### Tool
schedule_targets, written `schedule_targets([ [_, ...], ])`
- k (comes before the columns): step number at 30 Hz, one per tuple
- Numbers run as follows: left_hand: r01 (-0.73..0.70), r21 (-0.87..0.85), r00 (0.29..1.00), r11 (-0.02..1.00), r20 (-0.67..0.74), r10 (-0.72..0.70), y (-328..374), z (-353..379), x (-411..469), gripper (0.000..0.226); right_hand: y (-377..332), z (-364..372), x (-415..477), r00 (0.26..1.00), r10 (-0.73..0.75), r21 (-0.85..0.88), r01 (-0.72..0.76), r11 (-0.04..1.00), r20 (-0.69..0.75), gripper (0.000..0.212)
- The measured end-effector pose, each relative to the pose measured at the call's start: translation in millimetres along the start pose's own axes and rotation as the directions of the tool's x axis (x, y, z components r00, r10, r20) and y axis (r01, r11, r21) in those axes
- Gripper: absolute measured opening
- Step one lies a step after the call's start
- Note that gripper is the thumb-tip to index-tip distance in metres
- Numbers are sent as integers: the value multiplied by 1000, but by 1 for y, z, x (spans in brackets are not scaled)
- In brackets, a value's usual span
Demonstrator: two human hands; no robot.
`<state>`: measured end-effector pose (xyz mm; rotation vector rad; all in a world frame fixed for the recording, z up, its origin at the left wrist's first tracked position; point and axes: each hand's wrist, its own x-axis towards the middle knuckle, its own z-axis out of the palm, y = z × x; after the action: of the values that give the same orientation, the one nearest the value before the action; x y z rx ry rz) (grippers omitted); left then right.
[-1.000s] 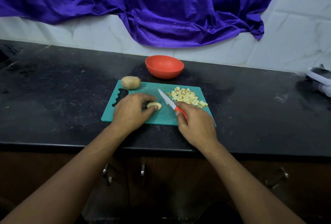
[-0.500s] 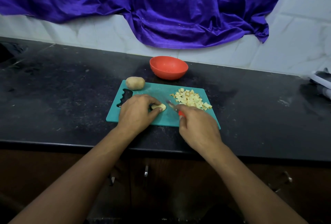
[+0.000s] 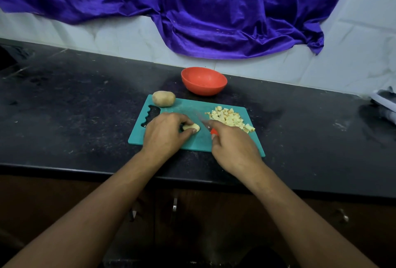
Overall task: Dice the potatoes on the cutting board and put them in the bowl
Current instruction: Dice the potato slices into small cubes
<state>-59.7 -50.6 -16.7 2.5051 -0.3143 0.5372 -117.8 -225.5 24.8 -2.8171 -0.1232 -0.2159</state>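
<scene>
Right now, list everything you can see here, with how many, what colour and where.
cutting board: one, teal, on the counter.
whole potato: one, brown, board's far left corner.
potato piece: one, pale yellow, on the board under the left hand.
potato cubes: a pile, pale yellow, board's right side.
knife: one, red handle, over the board.
bowl: one, orange-red, on the counter behind the board.
counter: one, black.
cloth: one, purple, hanging on the white wall.
white object: one, counter's right edge, cut off.
left hand: holds the potato piece.
right hand: grips the knife.

Black counter (image 3: pixel 81 105) — purple cloth (image 3: pixel 214 10) over white wall (image 3: pixel 353 58).
</scene>
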Motion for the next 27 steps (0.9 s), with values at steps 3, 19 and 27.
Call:
schedule_targets([
  [3,-4,7,1000,1000,-7,4,0,1,0,23,-7,1,0,999,-12,-33,13,999,32,50],
  [19,-64,28,997,998,34,64,-4,-2,-1,29,-19,10,-12,994,-48,-238,69,969,94,62],
  [27,9,-25,1000,1000,30,-8,-6,0,0,26,9,4,-11,997,38,129,-47,991,71,46],
])
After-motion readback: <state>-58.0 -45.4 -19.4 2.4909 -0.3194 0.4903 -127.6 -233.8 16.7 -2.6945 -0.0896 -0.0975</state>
